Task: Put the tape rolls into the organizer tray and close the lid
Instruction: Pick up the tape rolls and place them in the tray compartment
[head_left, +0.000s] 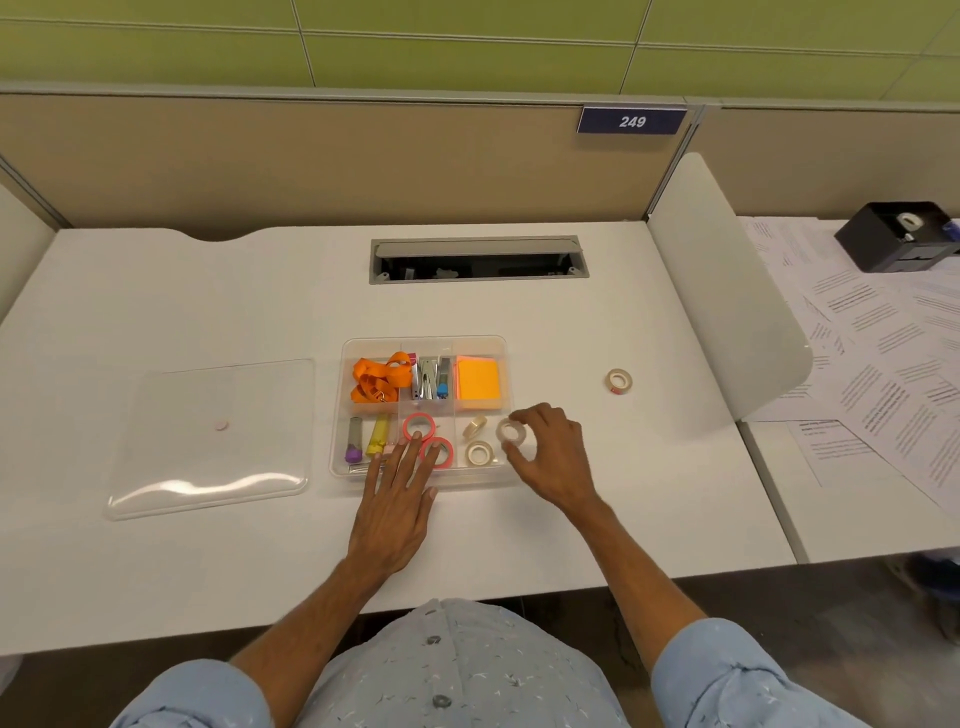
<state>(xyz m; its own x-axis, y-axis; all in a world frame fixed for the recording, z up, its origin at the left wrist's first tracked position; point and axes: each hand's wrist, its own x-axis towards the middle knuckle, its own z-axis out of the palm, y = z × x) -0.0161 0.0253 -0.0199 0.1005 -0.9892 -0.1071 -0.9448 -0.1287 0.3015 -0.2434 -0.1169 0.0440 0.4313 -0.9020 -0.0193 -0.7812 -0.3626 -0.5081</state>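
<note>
While hands (550, 452) work, 1 stray roll (618, 381) apart.

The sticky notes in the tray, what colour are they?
Bright orange: the sticky notes sit in the far right compartment of the organizer tray. The head view shows them clearly.

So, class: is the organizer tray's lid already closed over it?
No, the clear lid lies flat on the desk to the left of the open tray.

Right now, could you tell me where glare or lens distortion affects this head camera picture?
Head view: ceiling light glares off the clear lid along its near edge; wide-angle distortion bows the desk edges and partition; the tray and both hands stay reasonably sharp.
</note>
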